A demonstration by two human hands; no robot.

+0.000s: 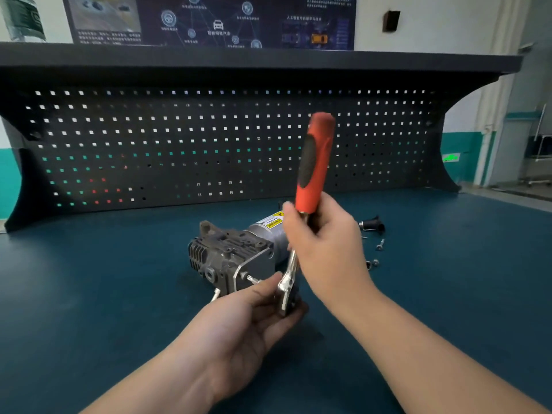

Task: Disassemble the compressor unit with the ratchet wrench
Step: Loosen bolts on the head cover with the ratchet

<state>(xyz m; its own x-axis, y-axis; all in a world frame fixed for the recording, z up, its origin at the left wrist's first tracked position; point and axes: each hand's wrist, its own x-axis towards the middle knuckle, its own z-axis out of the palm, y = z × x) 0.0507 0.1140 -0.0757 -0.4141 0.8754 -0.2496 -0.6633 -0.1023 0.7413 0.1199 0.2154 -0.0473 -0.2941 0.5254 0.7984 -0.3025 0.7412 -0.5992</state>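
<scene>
The compressor unit [230, 258] lies on its side in the middle of the blue bench, its finned grey head to the left and its silver motor can with a yellow label to the right. A long bolt [250, 277] sticks out of its near end plate. The ratchet wrench [315, 162] stands almost upright, its red and black handle pointing up. My right hand [325, 243] grips the wrench just below the handle. My left hand [254, 312] holds the wrench's chrome head between thumb and fingers, right beside the bolt.
Loose bolts [380, 245] and small nuts [372, 263] lie on the bench to the right of the compressor, next to a black fitting [372, 225]. A dark pegboard [209, 144] with a shelf above closes off the back of the bench.
</scene>
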